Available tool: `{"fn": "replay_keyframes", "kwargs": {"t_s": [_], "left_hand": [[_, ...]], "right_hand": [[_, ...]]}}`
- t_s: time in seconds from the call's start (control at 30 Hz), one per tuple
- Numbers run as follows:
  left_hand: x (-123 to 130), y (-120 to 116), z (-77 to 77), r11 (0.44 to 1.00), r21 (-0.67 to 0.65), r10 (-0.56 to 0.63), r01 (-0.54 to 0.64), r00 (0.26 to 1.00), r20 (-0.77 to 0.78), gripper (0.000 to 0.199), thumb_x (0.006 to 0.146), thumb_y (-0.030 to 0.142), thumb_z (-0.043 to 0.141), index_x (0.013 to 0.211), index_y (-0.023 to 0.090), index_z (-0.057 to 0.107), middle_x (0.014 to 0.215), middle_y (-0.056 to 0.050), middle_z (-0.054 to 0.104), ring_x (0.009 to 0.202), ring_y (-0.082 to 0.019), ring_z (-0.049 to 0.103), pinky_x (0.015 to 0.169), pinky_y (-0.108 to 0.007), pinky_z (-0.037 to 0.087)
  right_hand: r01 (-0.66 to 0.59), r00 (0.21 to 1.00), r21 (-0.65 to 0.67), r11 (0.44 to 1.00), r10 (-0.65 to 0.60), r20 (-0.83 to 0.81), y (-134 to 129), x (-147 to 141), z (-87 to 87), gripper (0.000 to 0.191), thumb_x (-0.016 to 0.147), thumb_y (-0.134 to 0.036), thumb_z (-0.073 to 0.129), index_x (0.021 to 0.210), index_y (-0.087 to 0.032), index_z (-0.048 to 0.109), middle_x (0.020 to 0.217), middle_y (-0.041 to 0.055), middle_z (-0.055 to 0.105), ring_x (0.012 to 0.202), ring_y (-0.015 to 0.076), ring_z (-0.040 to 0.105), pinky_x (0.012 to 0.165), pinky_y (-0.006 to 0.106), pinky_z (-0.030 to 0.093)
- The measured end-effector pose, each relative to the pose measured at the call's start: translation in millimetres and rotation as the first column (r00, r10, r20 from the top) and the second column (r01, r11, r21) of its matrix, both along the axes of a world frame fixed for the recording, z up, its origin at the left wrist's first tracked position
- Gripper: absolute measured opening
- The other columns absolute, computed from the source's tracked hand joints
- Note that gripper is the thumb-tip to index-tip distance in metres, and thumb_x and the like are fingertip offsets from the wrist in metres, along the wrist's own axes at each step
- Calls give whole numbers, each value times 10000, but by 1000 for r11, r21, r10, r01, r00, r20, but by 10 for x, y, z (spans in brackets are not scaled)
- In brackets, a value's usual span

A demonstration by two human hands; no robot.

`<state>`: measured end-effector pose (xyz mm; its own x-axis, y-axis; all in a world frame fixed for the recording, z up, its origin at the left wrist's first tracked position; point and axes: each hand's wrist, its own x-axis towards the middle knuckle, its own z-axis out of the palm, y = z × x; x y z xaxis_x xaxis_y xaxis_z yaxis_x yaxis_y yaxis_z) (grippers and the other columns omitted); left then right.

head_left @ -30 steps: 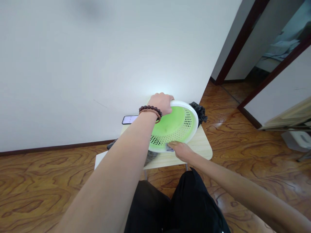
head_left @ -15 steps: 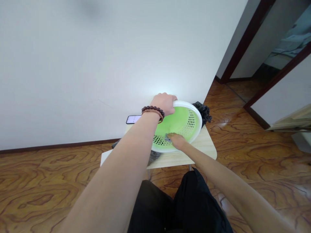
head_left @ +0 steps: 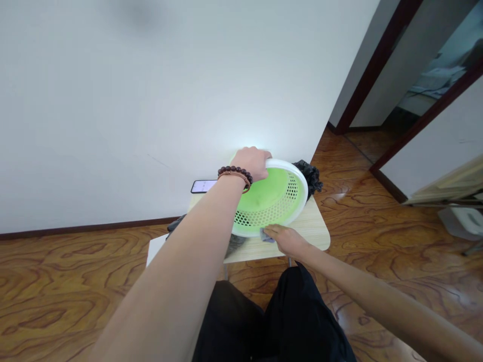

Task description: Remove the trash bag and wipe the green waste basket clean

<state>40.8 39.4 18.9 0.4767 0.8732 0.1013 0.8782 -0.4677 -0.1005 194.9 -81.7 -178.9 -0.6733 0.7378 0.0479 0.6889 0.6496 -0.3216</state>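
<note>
A round green basket (head_left: 264, 193) with a white rim and rows of holes is tilted up above a small light wood table (head_left: 311, 229). My left hand (head_left: 251, 162) is closed around the basket's far rim; a beaded bracelet circles that wrist. At the near rim, my right hand (head_left: 287, 240) pinches a small grey cloth (head_left: 266, 235), which touches or nearly touches the rim's outer side. My left forearm hides part of the basket's left side.
A phone (head_left: 203, 186) with a lit screen lies at the table's back left, by the white wall (head_left: 113, 100). Crumpled black plastic (head_left: 309, 177) sits behind the basket on the right. Something dark and see-through (head_left: 234, 245) lies under its left side. A doorway opens at right.
My right hand has moved with the cloth from the basket's inner wall out to its near rim. My left hand keeps its hold. The view has shifted slightly.
</note>
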Motion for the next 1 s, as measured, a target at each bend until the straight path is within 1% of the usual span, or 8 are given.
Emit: {"fn": "replay_keyframes", "kwargs": {"t_s": [0.17,0.27,0.33,0.43,0.53,0.83,0.9,1.0], "left_hand": [[-24,7,6,1000,-3,11,-11,1000,-14,432,688,263,516,1106,296,617,888,-57,664,810,-218,588,711,-322,416],[-24,10,8,1000,-14,10,-11,999,-31,442,683,259,519,1113,297,612,891,-56,665,810,-219,588,709,-322,419],[-18,8,7,1000,-14,6,-7,1000,-30,442,684,259,517,1114,296,612,893,-57,665,808,-220,588,708,-325,420],[-6,0,6,1000,-7,-1,1,1000,-15,425,685,257,518,1095,296,621,897,-57,663,813,-222,587,705,-328,423],[0,-5,9,1000,-6,6,-6,1000,-7,418,686,257,524,1089,293,626,898,-56,661,818,-218,586,703,-322,423],[6,-4,7,1000,3,1,-1,1000,-1,398,683,262,516,1059,277,647,879,-70,665,793,-222,587,683,-324,424],[9,-5,7,1000,0,15,-15,1000,-3,400,691,266,515,1069,278,644,884,-67,665,802,-216,585,689,-318,424],[8,-5,9,1000,-7,27,-27,1000,-11,414,698,273,517,1096,285,631,895,-60,666,816,-212,581,709,-320,423]], "right_hand": [[191,981,133,972,-185,-58,599,-51,-19,528,816,-4,324,1323,-95,443,1365,120,447,1267,179,381,1067,331,299],[216,975,113,970,-221,27,901,-162,-142,508,816,3,332,1299,-74,470,1355,139,455,1267,190,389,1066,333,297],[203,973,83,976,-211,98,978,-249,-244,477,821,-6,344,1267,-58,502,1320,152,490,1243,200,423,1061,333,301],[190,972,83,978,-200,125,901,-359,-360,461,818,-13,362,1251,-52,516,1296,156,513,1215,198,457,1069,329,284],[172,981,87,981,-179,77,668,-387,-390,491,805,-9,368,1274,-76,499,1314,135,501,1217,176,457,1074,316,280],[-15,998,44,999,18,-63,-161,-87,-204,544,777,-25,380,1306,-110,473,1336,106,484,1248,177,417,1074,355,306],[-34,997,22,999,35,-64,-178,-39,-134,541,776,-32,386,1300,-131,484,1313,98,510,1219,169,447,1046,340,348],[7,998,48,999,-4,-60,30,-47,-40,534,786,-33,381,1296,-145,488,1295,89,529,1199,162,462,1023,317,371]]}}
